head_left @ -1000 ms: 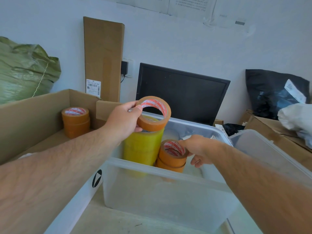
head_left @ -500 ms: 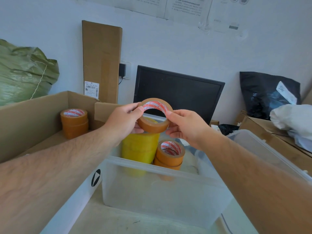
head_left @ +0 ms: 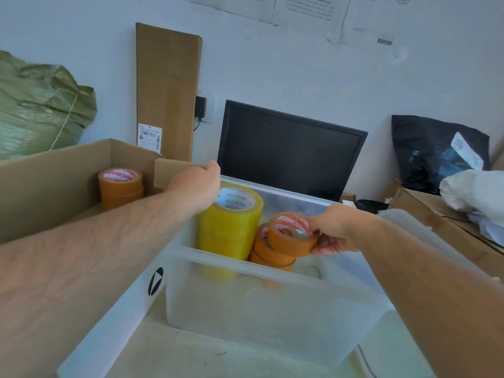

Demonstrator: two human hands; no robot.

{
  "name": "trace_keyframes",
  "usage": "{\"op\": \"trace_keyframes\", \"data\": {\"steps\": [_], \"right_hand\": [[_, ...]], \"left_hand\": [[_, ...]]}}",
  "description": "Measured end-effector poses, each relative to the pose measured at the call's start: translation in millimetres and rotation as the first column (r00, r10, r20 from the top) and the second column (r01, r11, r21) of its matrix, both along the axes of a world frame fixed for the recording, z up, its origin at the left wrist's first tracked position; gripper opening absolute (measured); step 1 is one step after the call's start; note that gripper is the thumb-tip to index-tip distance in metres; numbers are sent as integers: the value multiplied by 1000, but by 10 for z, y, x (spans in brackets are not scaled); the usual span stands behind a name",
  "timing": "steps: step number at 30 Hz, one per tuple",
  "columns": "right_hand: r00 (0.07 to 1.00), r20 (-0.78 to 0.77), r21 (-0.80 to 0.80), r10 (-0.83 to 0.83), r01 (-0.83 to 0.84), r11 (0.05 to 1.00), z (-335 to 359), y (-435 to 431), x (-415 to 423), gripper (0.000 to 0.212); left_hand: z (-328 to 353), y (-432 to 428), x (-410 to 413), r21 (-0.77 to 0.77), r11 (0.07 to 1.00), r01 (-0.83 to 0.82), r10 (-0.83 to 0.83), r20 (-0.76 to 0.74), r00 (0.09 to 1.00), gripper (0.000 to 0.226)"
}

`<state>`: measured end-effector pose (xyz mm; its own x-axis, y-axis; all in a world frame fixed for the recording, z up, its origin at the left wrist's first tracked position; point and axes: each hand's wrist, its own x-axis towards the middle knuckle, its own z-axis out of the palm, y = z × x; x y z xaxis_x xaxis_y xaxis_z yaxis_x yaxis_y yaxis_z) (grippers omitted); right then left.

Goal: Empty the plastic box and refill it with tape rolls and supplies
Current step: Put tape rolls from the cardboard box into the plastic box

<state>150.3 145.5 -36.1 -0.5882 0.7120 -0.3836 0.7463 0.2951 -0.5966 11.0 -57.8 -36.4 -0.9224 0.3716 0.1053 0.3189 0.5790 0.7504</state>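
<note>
A clear plastic box stands in front of me. Inside it a tall stack of yellow tape rolls stands beside a short stack of brown tape rolls. My right hand grips another brown tape roll, tilted, just above and touching the brown stack. My left hand hovers over the box's left rim next to the yellow stack, with nothing seen in it. More brown rolls are stacked in an open cardboard box at the left.
A clear lid leans against the box's right side. A dark monitor stands behind, with a tall cardboard sheet against the wall. A green sack lies far left; a black bag and a white bag lie on cartons at the right.
The brown roll passed from my left hand to my right, which lowered it onto the brown stack in the box. My left hand let go and drew back left.
</note>
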Motion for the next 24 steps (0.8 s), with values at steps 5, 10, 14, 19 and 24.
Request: {"op": "trace_keyframes", "data": {"steps": [5,10,14,19,24], "right_hand": [[995,94,43,15,-19,999,-80,-22,-235,25],[988,154,217,12,-46,975,-154,-78,-344,29],[985,174,250,10,-54,967,-192,-66,-385,25],[999,37,80,-31,28,996,-221,-47,-375,44],[992,-78,237,-94,110,965,-71,-5,-310,32]], "left_hand": [[-16,-139,-117,-185,974,128,-139,-46,989,61],[-198,-177,-212,-182,975,124,-142,-90,986,64],[-187,-168,-226,-117,988,102,-114,-96,989,62],[-207,-164,-251,-81,992,93,-98,-69,993,55],[-215,-161,-277,-33,993,114,-115,-22,993,49]]}}
